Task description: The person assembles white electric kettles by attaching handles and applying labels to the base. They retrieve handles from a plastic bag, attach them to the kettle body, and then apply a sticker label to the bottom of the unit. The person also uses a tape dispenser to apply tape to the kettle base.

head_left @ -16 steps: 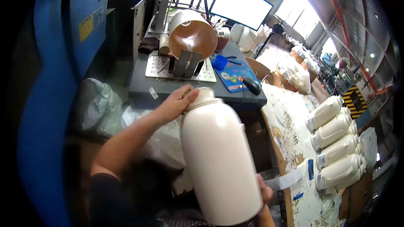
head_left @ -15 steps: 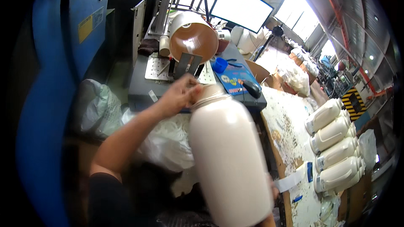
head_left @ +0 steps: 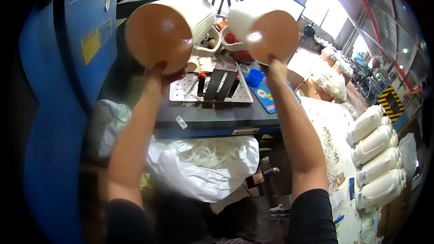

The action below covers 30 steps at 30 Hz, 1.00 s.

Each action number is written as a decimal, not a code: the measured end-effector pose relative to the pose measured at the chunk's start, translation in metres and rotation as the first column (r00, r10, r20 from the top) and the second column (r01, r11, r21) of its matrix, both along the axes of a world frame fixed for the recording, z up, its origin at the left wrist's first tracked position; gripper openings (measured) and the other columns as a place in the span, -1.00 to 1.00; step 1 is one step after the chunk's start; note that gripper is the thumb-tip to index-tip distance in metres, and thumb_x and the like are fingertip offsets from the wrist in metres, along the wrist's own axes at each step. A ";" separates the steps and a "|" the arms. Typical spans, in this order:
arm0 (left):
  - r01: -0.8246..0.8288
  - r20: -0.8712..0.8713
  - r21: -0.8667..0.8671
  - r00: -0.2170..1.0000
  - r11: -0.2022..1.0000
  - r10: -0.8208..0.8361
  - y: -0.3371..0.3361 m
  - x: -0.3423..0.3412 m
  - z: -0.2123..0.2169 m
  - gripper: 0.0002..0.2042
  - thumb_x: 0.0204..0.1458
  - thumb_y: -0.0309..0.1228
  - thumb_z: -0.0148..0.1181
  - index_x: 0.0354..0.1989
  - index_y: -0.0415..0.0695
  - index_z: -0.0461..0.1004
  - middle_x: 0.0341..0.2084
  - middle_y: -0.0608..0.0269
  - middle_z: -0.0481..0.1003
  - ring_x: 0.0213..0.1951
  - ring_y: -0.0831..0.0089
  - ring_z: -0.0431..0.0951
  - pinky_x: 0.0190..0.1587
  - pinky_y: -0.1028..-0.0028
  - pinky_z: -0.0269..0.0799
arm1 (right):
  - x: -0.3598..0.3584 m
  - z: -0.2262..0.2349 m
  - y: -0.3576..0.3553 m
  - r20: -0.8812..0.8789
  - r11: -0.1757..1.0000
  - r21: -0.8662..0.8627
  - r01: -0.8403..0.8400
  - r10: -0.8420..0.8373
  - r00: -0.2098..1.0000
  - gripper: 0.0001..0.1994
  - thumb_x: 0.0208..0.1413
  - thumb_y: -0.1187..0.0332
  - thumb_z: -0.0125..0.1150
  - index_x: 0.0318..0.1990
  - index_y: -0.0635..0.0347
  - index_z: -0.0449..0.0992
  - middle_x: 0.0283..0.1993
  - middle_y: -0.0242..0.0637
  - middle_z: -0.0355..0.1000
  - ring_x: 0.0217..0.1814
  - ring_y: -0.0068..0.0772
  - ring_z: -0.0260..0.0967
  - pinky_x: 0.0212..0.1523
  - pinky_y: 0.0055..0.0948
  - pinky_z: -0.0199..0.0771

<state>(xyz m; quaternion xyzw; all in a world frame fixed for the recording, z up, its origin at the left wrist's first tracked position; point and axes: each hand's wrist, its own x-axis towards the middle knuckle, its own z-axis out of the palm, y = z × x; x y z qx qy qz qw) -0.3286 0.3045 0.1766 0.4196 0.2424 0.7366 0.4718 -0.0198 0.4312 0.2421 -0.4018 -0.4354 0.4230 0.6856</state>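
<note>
Both arms are raised toward the top of the frame, each lifting a cream jug with its brown underside turned at the camera. The left hand [head_left: 163,73] grips the left jug [head_left: 168,27] at the lower rim of its base, upper left of centre; the right hand [head_left: 275,66] grips the right jug [head_left: 266,29] the same way, upper centre. The two jugs sit side by side, handles toward each other, nearly touching.

As a judgement, the step in hand is holding the pair up together, bottoms in view, as if checking or comparing them; the next move calls for a steady grip at the rim and room to lower them past the metal jig [head_left: 211,88] on the tabletop [head_left: 212,118].

The fingers are mostly hidden behind the bases, so how far they curl cannot be told. The jugs' mouths face away. The white rings in the plastic bag [head_left: 205,162] are blurred.
</note>
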 end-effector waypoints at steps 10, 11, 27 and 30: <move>-0.577 -0.561 -0.045 0.690 0.815 0.457 -0.216 0.003 -0.156 -0.49 0.17 -0.21 0.04 0.23 -0.20 0.18 0.09 0.03 0.34 0.07 0.22 0.43 0.08 0.21 0.39 | -0.040 -0.035 -0.004 0.840 0.940 0.317 -0.128 -0.215 0.498 -0.66 0.00 0.33 0.07 -0.01 -0.01 0.49 -0.17 0.01 0.52 -0.05 0.10 0.45 -0.09 -0.06 0.41; -0.559 -0.603 -0.050 0.677 0.828 0.421 -0.234 0.009 -0.164 -0.48 0.17 -0.20 0.03 0.24 -0.20 0.17 0.10 0.03 0.33 0.08 0.21 0.42 0.09 0.21 0.38 | -0.041 -0.030 -0.009 0.854 0.935 0.345 -0.079 -0.278 0.440 -0.68 0.01 0.30 0.08 -0.03 -0.02 0.50 -0.20 0.00 0.52 -0.08 0.09 0.47 -0.09 -0.04 0.43; -0.101 -0.873 0.337 0.339 0.936 0.350 -0.378 0.065 -0.125 -0.28 0.22 0.08 -0.11 0.39 -0.17 -0.04 0.29 -0.03 0.15 0.25 0.16 0.24 0.30 0.09 0.13 | 0.044 -0.108 -0.385 0.698 0.771 0.317 -0.553 0.205 0.686 -0.35 -0.07 0.35 0.41 0.24 0.23 0.33 0.17 -0.21 0.41 0.01 -0.34 0.45 0.06 -0.38 0.42; -0.303 -0.587 0.178 0.731 0.936 0.348 -0.356 0.104 -0.097 -0.25 0.22 0.14 -0.18 0.40 -0.17 -0.06 0.30 -0.05 0.13 0.28 0.11 0.21 0.34 0.07 0.04 | 0.108 -0.170 -0.406 0.299 0.864 0.149 -0.481 0.425 0.855 -0.60 0.09 0.32 0.24 0.08 0.27 0.47 -0.05 -0.19 0.54 -0.09 -0.32 0.52 -0.01 -0.45 0.46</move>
